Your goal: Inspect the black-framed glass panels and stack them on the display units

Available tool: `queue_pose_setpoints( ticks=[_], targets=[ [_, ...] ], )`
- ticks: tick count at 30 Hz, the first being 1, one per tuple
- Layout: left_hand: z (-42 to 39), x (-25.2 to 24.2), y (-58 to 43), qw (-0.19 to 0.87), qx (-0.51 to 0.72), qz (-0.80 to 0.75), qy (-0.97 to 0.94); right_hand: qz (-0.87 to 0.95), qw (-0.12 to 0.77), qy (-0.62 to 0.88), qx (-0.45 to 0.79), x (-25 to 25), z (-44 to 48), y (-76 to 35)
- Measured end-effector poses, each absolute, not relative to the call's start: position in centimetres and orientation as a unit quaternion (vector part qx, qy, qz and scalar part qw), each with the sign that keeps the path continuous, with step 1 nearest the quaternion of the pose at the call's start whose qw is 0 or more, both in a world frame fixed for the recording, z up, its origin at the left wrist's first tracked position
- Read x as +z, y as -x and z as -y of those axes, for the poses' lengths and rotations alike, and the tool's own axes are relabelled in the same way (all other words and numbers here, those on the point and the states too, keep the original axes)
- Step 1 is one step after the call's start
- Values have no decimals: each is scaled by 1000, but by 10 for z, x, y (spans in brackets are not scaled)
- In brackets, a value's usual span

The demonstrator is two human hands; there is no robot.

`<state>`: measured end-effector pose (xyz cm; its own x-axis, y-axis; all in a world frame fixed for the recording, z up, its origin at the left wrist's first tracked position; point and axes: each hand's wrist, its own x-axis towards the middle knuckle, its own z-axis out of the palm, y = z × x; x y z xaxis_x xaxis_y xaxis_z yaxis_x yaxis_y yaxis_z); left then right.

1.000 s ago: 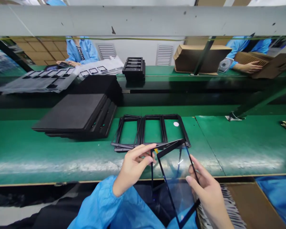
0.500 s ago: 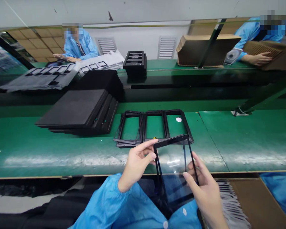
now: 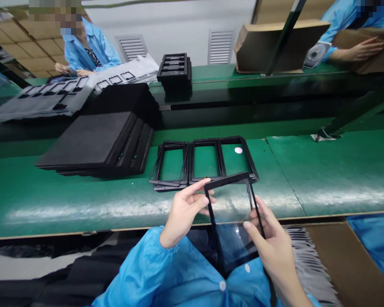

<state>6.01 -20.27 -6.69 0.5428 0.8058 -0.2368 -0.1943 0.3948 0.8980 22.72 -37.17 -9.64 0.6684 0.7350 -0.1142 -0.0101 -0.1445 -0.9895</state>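
Note:
Between my hands is a black-framed clear glass panel [image 3: 232, 209], tilted in front of my chest over the bench's near edge. My left hand [image 3: 189, 208] pinches its upper left edge between thumb and fingers. On the opposite side, my right hand [image 3: 270, 234] grips the right edge, its thumb on the front and its fingers behind, partly seen through the glass. Just beyond the panel, black rectangular frames [image 3: 206, 158] lie side by side in small stacks on the green bench [image 3: 307, 179]. The panel's top corner overlaps them in view.
A tall pile of black foam sheets [image 3: 89, 138] stands left on the bench. Behind, a raised shelf carries black trays [image 3: 175, 70], a plastic sheet with frames [image 3: 48, 100] and a cardboard box [image 3: 275, 49]. A green post [image 3: 355, 106] rises right. Two co-workers sit across.
The view has tilted down and shifted slightly, so the background sits higher. The panel has turned a little in my hands, which keep their hold on both edges.

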Motion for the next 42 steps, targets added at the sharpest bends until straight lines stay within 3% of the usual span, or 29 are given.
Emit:
queue_pose_setpoints(
  ticks=[10, 16, 18, 21, 24, 37, 42],
  targets=[
    [204, -66, -64, 760, 341, -341, -435, 333, 560, 712, 261, -101, 375, -226],
    [207, -60, -63, 726, 335, -372, -471, 399, 503, 757, 117, -94, 372, -233],
    [209, -56, -61, 717, 321, -371, -496, 378, 535, 741, 149, -82, 366, -244],
    [213, -48, -59, 709, 301, -368, -521, 311, 598, 679, 292, -59, 357, -263],
    [216, -43, -57, 711, 286, -365, -529, 285, 606, 654, 352, -41, 349, -274],
    [223, -65, -48, 692, 264, -372, -560, 243, 653, 640, 324, -39, 351, -261],
    [220, -52, -54, 589, 230, -349, -692, 251, 647, 645, 321, -41, 349, -259]
  ],
)
